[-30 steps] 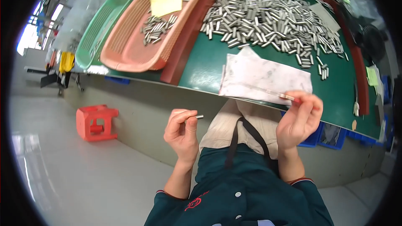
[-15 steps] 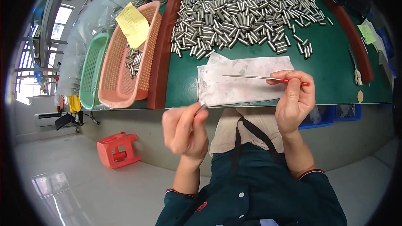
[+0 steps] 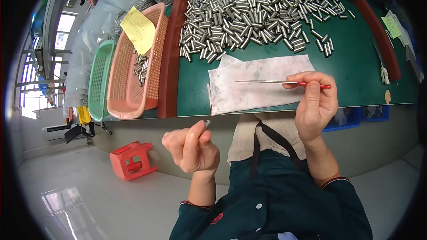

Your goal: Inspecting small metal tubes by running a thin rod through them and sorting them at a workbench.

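My left hand (image 3: 192, 147) is raised off the front edge of the bench, its fingers closed on a small metal cylinder (image 3: 207, 125) whose end sticks out beyond the fingertips. Over a folded white cloth (image 3: 255, 95), my right hand (image 3: 316, 103) grips the red handle of a thin, tapering needle file (image 3: 262, 82). The file's steel shaft points left, apart from the cylinder. The cloth has grey and pinkish stains and lies at the bench's near edge. Behind it spreads a large heap of shiny metal cylinders (image 3: 249, 15) on the green bench top.
A dark red wooden rail (image 3: 169, 71) borders the bench on the left. Beyond it stand a pink basket (image 3: 118, 95) with a few cylinders and a yellow note (image 3: 138, 30), and a green basket (image 3: 100, 80). A red stool (image 3: 133, 160) is on the floor. Blue bins (image 3: 351, 122) sit below right.
My left hand has moved down and slightly left, away from the cloth, with the metal cylinder still in it. My right hand and the file are nearly where they were; the view has shifted slightly.
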`<control>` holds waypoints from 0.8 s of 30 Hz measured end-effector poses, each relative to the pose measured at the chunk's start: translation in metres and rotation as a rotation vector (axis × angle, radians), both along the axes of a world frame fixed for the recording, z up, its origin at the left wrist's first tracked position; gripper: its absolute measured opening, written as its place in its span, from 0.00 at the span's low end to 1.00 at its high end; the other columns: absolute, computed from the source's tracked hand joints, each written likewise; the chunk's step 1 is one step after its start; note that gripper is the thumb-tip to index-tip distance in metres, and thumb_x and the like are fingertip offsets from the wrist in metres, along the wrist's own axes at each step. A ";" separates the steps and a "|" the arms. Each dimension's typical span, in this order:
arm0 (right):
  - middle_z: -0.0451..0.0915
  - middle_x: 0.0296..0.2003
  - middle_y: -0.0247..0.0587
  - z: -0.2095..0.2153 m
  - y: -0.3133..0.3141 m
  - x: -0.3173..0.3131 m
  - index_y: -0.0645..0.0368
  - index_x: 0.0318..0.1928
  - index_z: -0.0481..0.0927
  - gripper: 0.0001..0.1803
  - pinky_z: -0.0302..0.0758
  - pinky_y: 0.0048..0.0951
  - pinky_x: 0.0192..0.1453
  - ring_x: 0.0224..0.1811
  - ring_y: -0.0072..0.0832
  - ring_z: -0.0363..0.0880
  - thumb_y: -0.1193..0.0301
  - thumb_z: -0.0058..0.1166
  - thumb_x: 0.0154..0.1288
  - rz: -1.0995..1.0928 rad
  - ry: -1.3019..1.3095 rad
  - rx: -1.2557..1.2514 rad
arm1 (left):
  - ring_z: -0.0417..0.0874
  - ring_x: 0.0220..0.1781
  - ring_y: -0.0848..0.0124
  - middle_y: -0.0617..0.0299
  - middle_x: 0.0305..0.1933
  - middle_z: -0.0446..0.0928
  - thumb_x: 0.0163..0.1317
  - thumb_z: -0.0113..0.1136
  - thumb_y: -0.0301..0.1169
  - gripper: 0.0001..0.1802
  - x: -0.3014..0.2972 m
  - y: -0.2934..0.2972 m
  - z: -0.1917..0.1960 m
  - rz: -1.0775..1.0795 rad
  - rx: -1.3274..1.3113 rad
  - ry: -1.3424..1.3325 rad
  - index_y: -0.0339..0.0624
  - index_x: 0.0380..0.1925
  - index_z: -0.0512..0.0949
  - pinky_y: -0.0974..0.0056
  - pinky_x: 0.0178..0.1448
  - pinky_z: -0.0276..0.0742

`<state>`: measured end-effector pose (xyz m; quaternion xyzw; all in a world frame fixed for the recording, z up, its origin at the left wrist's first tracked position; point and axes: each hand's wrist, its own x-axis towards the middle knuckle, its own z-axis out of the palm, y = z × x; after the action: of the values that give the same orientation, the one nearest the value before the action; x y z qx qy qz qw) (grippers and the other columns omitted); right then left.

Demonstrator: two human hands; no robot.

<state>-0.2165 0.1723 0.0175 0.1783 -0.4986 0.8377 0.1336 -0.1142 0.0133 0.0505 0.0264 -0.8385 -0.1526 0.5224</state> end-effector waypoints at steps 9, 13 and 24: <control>0.75 0.30 0.48 0.001 -0.002 0.002 0.67 0.36 0.66 0.06 0.76 0.27 0.37 0.31 0.28 0.75 0.76 0.37 0.65 -0.014 0.011 0.041 | 0.66 0.26 0.72 0.69 0.17 0.67 0.45 0.63 0.28 0.05 -0.021 -0.008 -0.020 0.002 -0.051 -0.407 0.43 0.23 0.77 0.69 0.37 0.55; 0.75 0.31 0.48 0.001 -0.003 0.002 0.67 0.36 0.65 0.06 0.75 0.26 0.37 0.29 0.29 0.75 0.76 0.36 0.65 -0.018 0.002 0.077 | 0.65 0.27 0.72 0.66 0.21 0.69 0.53 0.58 0.29 0.05 0.013 -0.013 -0.006 -0.026 0.236 -0.144 0.39 0.25 0.77 0.69 0.37 0.59; 0.74 0.32 0.51 -0.007 -0.001 0.001 0.67 0.39 0.67 0.09 0.76 0.30 0.35 0.34 0.34 0.75 0.73 0.35 0.66 -0.013 0.051 0.124 | 0.57 0.24 0.78 0.70 0.20 0.59 0.63 0.46 0.39 0.12 0.080 -0.022 -0.056 -0.392 2.307 0.208 0.43 0.29 0.70 0.72 0.34 0.56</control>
<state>-0.2154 0.1709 0.0109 0.2044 -0.5471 0.7995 0.1405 -0.0342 -0.0087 -0.0058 0.3418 -0.1468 -0.9011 0.2228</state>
